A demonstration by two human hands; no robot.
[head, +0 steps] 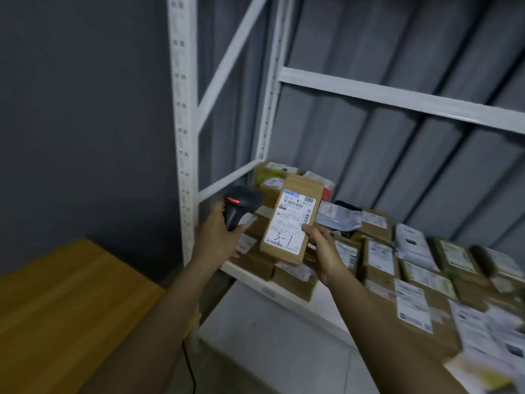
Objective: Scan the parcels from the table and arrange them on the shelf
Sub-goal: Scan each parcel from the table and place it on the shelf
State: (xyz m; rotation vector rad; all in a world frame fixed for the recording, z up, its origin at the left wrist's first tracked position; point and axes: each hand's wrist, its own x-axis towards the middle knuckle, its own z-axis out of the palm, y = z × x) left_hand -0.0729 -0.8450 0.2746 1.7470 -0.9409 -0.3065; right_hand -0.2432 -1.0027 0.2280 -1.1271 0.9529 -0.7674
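A flat brown parcel (292, 220) with a white label marked "3-1" stands upright in front of the shelf. My right hand (324, 251) grips its lower right side, thumb on the label. My left hand (218, 237) holds a black barcode scanner (240, 204) by the handle, just left of the parcel; a red light glows on the scanner's head. Its black cable hangs below my left arm. Behind both hands, the white metal shelf (255, 282) carries several labelled parcels.
Brown boxes (380, 260) and grey mailer bags (341, 216) lie packed along the shelf board to the right. A wooden table (56, 302) stands at the lower left. The shelf's white upright (181, 123) rises between table and parcels; an upper beam (397, 99) crosses above.
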